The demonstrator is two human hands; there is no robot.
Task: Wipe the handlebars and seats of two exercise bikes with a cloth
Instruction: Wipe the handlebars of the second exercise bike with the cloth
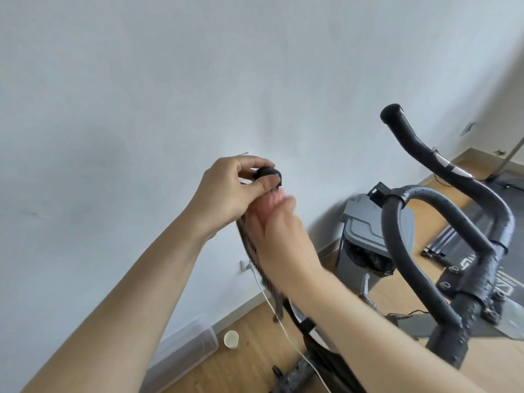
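**Two hands on one handlebar tip**

Both hands meet at centre frame, against the white wall [141,80]. The left hand [226,191] curls its fingers and thumb round the black handlebar end [268,173]. The right hand [279,236], blurred, wraps a pink cloth [276,198] around the bar just below; its fingers are hidden, so how tightly they close cannot be told. At right, the bike's other handlebars [442,205] stand untouched. A grey bin [365,239] sits behind them, a paper cup [231,339] on the floor at lower centre.

left forearm [119,293]: bare, no sleeve | right forearm [354,307]: bare, no sleeve
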